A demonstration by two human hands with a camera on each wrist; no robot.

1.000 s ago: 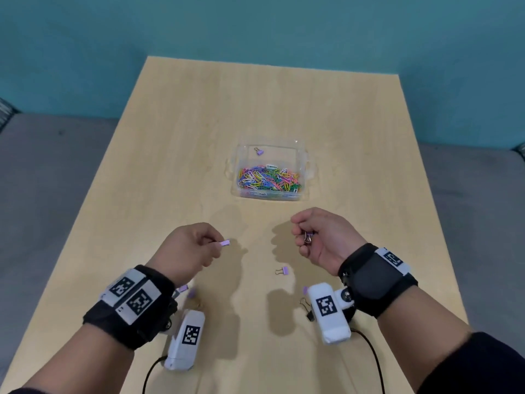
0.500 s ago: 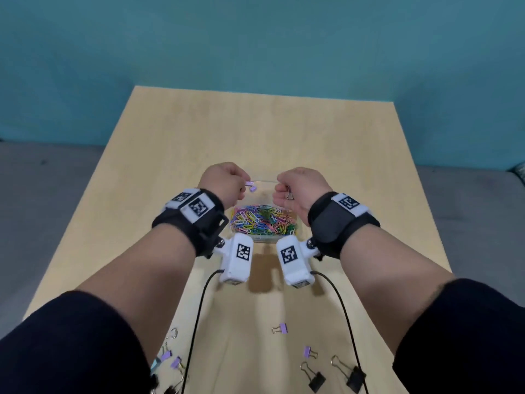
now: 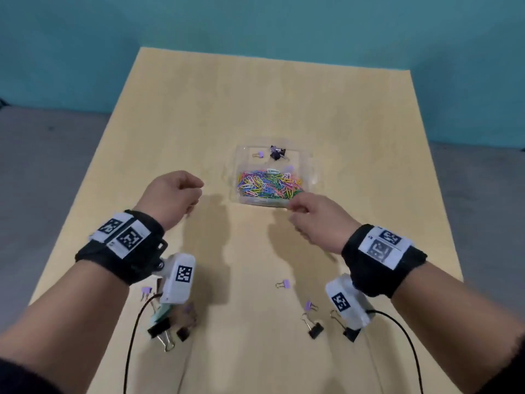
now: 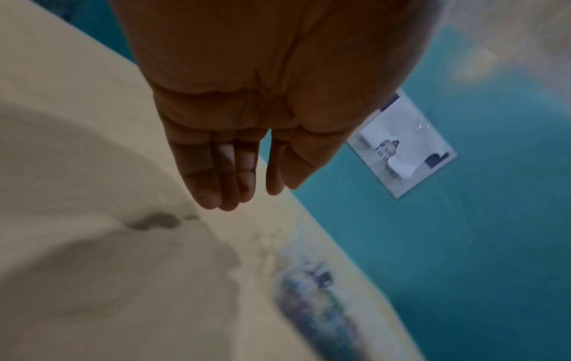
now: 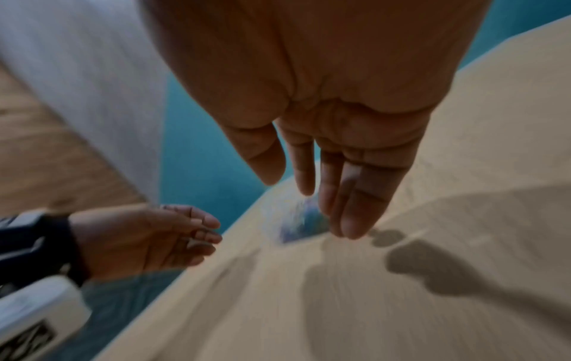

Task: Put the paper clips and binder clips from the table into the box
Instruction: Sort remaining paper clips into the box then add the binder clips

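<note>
We are looking at a pale wooden table standing against a teal wall, with grey floor showing along both of its sides. In the left wrist view, a white rectangular sheet with dark marks is hanging tilted on that wall, too blurred for us to read. In the right wrist view, a wide white band and a brown wood-grain surface are lying beyond the table edge, both smeared.

box — blurred in wrist views
</note>
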